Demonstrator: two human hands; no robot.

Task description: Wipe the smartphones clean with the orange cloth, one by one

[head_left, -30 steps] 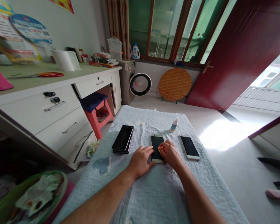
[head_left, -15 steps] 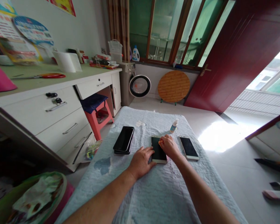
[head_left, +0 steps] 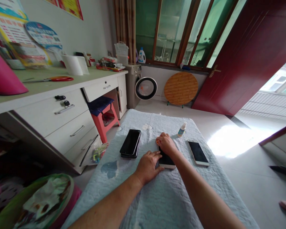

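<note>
A smartphone [head_left: 166, 161] with a dark screen and pale frame lies on the light blue quilted cover. My left hand [head_left: 149, 163] holds its lower left side, fingers along the edge and thumb by the bottom corner. Over the phone's upper part, my right hand [head_left: 166, 143] is closed on a small orange cloth [head_left: 158, 142], mostly hidden by the fingers. A small spray bottle [head_left: 181, 130] stands upright beyond the right hand. To the right lies a white-framed phone [head_left: 197, 152]. At left, a black phone [head_left: 130, 142] rests on another dark one.
A white desk [head_left: 54, 117] with drawers runs along the left, a red stool [head_left: 107, 122] under it. A waste bin [head_left: 69, 197] stands at lower left. Beyond the cover are a washing machine [head_left: 131, 84] with its door open and a round wooden tabletop [head_left: 181, 88].
My right hand has slid left and up across the phone with the orange cloth, now covering its top end. My left hand keeps its place on the phone. The whole view has shifted slightly.
</note>
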